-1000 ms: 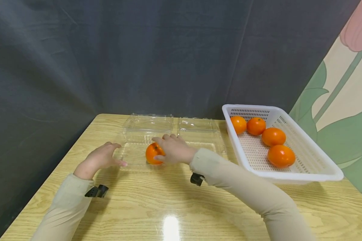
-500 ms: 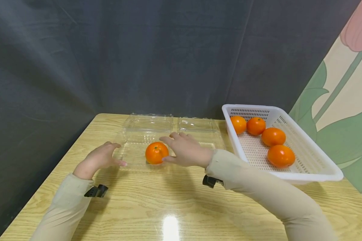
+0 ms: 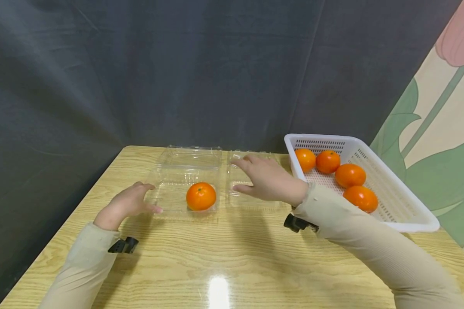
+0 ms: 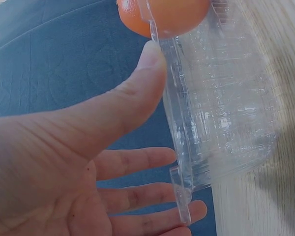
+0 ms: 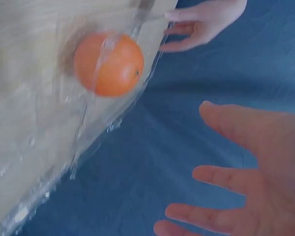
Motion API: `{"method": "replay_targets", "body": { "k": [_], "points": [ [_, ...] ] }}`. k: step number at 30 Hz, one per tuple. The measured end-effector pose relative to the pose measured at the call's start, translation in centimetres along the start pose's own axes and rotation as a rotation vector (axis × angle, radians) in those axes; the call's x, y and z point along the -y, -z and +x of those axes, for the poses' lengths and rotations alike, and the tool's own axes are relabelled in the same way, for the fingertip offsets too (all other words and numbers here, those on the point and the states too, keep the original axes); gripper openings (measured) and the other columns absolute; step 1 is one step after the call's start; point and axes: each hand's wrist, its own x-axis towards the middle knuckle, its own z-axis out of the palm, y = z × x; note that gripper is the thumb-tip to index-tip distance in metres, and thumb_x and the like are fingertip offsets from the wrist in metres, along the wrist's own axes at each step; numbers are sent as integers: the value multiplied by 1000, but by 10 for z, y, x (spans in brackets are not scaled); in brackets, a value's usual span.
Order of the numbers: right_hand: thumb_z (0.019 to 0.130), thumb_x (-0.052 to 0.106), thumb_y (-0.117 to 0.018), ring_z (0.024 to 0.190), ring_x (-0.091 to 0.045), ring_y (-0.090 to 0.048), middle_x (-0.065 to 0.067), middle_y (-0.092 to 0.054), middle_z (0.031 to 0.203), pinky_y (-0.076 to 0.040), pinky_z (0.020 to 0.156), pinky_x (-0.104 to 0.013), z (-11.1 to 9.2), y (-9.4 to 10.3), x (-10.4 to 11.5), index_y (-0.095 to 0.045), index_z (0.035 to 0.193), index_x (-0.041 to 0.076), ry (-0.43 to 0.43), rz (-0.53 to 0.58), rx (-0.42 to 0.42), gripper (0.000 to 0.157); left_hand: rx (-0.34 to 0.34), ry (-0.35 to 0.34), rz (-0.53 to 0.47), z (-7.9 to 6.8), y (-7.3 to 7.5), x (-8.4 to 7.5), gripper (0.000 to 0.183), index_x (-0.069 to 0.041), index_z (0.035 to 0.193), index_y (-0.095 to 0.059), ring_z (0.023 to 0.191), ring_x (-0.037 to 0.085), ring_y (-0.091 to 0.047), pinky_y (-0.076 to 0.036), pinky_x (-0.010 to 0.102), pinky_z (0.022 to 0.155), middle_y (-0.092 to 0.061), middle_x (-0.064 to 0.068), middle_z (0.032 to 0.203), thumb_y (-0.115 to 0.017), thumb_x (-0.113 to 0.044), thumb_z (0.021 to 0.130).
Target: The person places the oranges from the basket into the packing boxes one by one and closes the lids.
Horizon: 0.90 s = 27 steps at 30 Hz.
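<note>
An orange [image 3: 201, 196] sits in the right front part of a clear plastic clamshell box [image 3: 172, 198], whose lid lies open at the back. My left hand [image 3: 130, 201] is at the box's left side. In the left wrist view its thumb [image 4: 150, 64] meets the rim, and its fingers [image 4: 137, 162] reach along the edge, fairly straight. My right hand [image 3: 268, 178] hovers over a second clear box [image 3: 237, 198], fingers spread and holding nothing. The right wrist view shows that spread hand [image 5: 255, 172] apart from the orange [image 5: 108, 64].
A white plastic basket [image 3: 406, 201] with a perforated base stands at the right of the wooden table [image 3: 170, 266]. Several oranges [image 3: 350, 175] lie inside it. A dark curtain [image 3: 201, 73] hangs behind the table's back edge.
My right hand has let go of the orange in the left box and moved right, toward the basket. The orange stays where it was released. My left hand has hardly moved.
</note>
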Motion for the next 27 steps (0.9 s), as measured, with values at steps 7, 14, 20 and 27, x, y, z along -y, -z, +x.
{"method": "replay_targets", "body": {
  "k": [7,14,20,27],
  "points": [
    [86,40,-64,106,-36,-56,-18,-57,122,-48,85,-49,-11,12,-26,-47,137,11,-91,-64,-7,61,-2,0,0,0,0,-1,83,11,133,-41,114,49,-48,-44,54,91,-41,36,131,-74,-40,77],
    [88,35,-62,94,-37,-58,-23,-57,112,-48,82,-50,-22,19,-62,-48,133,3,-167,-58,6,57,-3,3,-2,-1,1,-2,82,10,134,-40,115,49,-48,-44,55,91,-40,36,133,-73,-40,78],
    [88,36,-60,113,-46,-51,-33,-46,130,-45,90,-56,-28,21,-97,-41,137,0,-280,-14,82,63,-3,8,-11,-1,2,-3,82,10,134,-40,118,50,-45,-43,56,93,-38,37,135,-73,-39,78],
    [88,33,-61,111,-48,-48,-35,-49,124,-39,94,-61,-32,14,-142,-39,136,-4,-368,5,152,65,-1,11,-17,0,1,-3,83,10,134,-40,118,50,-45,-43,56,93,-38,37,135,-73,-40,77]
  ]
}}
